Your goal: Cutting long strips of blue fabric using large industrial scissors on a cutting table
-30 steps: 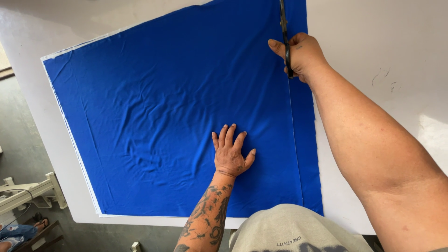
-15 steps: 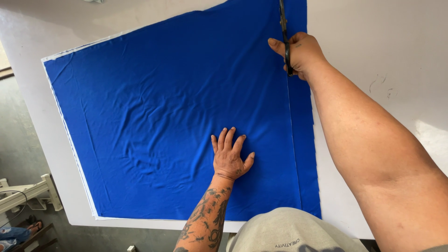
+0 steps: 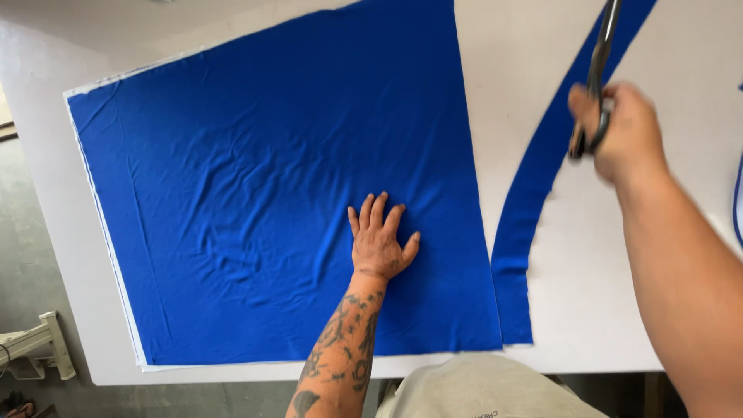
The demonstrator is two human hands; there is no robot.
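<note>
A large sheet of blue fabric [image 3: 263, 201] lies flat and slightly wrinkled on a white table [image 3: 604, 294]. My left hand [image 3: 378, 241] presses palm down on its near right part, fingers spread. My right hand [image 3: 623, 131] is raised over the table to the right, closed around the handles of dark scissors [image 3: 596, 77] whose blades point away from me. A narrow cut strip of blue fabric [image 3: 534, 193] curves beside the sheet's right edge, separated from it by a bare wedge of table.
The table's left and near edges drop to a grey floor. A white metal frame [image 3: 35, 348] stands on the floor at lower left. More blue fabric [image 3: 737, 193] shows at the far right edge.
My right hand has swung to the right with the scissors, and the cut strip has pulled away from the main sheet. My left hand stays pressed on the fabric.
</note>
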